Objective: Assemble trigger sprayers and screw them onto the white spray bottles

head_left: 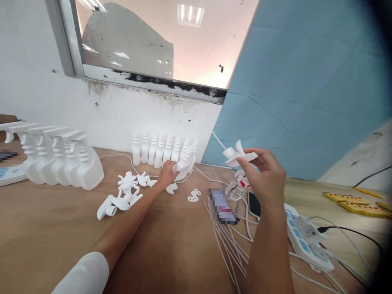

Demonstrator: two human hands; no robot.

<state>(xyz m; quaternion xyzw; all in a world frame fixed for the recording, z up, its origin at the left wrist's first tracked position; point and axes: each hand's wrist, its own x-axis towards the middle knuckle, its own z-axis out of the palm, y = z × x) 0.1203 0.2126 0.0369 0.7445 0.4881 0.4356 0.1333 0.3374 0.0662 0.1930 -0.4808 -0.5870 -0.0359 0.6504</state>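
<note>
Head view: clear bottle (237,188) beside phone (223,206), top seemingly behind right hand (266,173).

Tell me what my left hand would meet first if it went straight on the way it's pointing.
Besides the tilted white bottle it seems to grip, your left hand would probably meet the row of upright white bottles first, with the white wall behind; exact depth is unclear.

Bottles (159,155) before the wall (122,110), spray heads (121,203) before them, washers (194,196) left of phone (223,205)
</note>
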